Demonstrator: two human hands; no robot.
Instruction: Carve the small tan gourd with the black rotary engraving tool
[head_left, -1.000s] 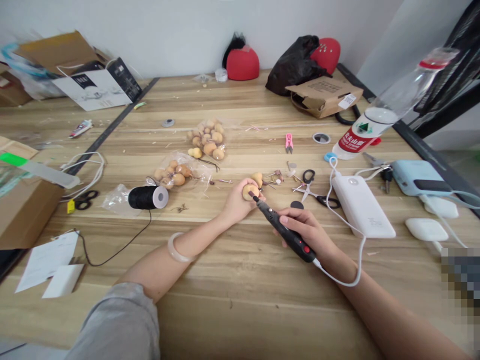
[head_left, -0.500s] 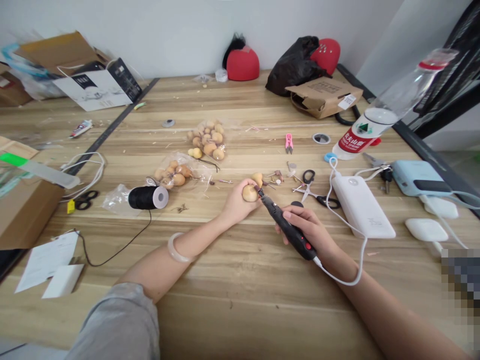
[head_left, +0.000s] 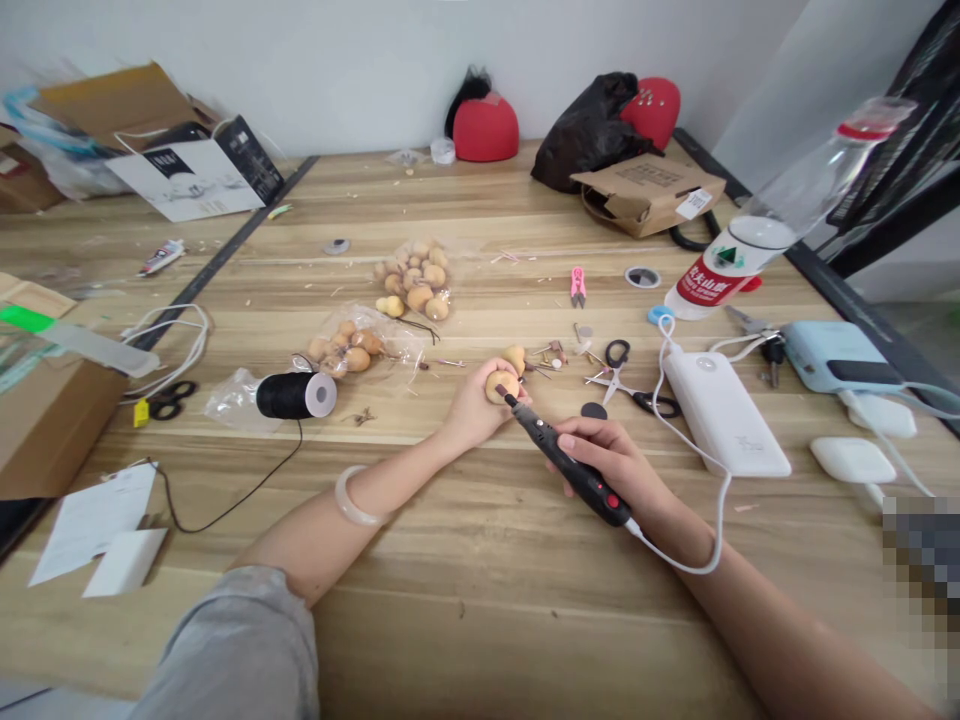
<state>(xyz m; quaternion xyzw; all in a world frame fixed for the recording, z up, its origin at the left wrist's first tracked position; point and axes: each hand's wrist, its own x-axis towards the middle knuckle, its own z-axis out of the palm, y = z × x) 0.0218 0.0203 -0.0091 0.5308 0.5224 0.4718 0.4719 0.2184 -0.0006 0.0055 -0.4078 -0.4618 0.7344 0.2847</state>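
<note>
Near the middle of the table my left hand (head_left: 478, 408) is wrapped round a small pale-yellow gourd (head_left: 498, 382). Just behind it shows another rounded yellow bulb; I cannot tell whether it belongs to the same gourd. My right hand (head_left: 611, 455) grips a black rotary tool (head_left: 559, 448) like a pen, its body slanting up to the left. The tool's brownish grinding tip touches or nearly touches the face of the gourd. A white cable (head_left: 726, 520) runs from the tool's rear end towards a white power bank (head_left: 727, 415) on the right.
Beyond my hands lie bags of small gourds (head_left: 416, 275), loose grinding bits (head_left: 553, 352), pink snips (head_left: 577, 285) and open scissors (head_left: 615, 378). A black thread spool (head_left: 285, 396) lies left. At right stands a large water bottle (head_left: 739, 255). Cartons (head_left: 195, 180) sit back left.
The tool's tip has shifted left and slightly down, from the gourd's right edge onto its face. The gourd appears slightly turned in my left hand.
</note>
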